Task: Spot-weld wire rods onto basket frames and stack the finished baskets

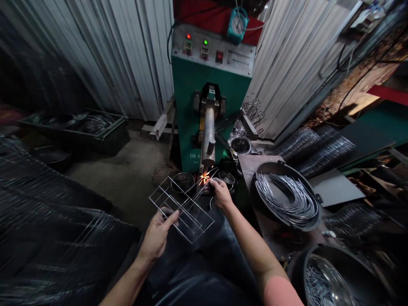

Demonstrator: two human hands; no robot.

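My left hand grips one edge of a rectangular wire grid, thumb on top, and holds it tilted over my lap. My right hand is closed in a pinch on a thin wire piece just beyond the far side of the grid. Orange sparks fly beside my right fingertips. They come from under the round metal arm of a green spot welding machine. The exact contact point of the wire is hidden by the sparks and my fingers.
At right, a round black pan holds a coil of bent wires. Below it, a metal bowl contains short wire pieces. Stacked wire grids fill the left side. A green trough with wire parts stands behind them. Lit buttons show on the panel.
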